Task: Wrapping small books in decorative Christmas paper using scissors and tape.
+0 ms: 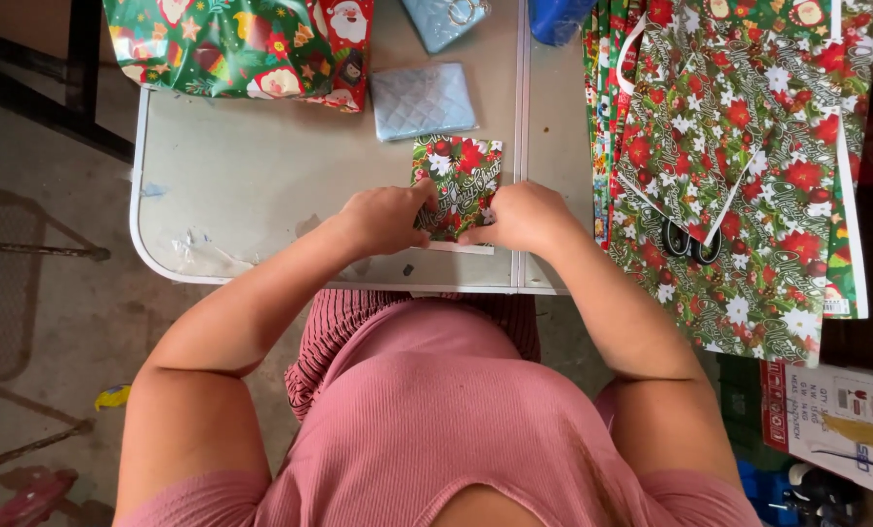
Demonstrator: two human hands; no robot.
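Head view, looking straight down. I see my left hand (385,217) and right hand (520,217) meeting over a small piece of wrapping paper (459,185), green with red flowers and white blossoms, lying near the front edge of the grey table (251,166). The left-hand fingers (425,200) are curled and pinch the paper's left edge. The right-hand fingers (477,232) are bent down onto its lower right corner; I cannot tell whether they grip the paper or only press it, since the tips are hidden under the hand. The lower part of the paper is covered by both hands. A thin white strip (461,248) shows just beneath them; what it is cannot be made out.

Just beyond the paper lies a pale blue quilted pouch (423,101); a second pale blue item (446,20) is cut off by the top edge. At upper left, a gift bag (241,44) with festive figures is also partly out of frame. To the right, a stack of large floral gift bags (739,166) overhangs the table, with a white cord handle (724,205) across the top one. A blue object (558,20) at the top is too cropped to identify. A printed cardboard box (832,420) sits at lower right.
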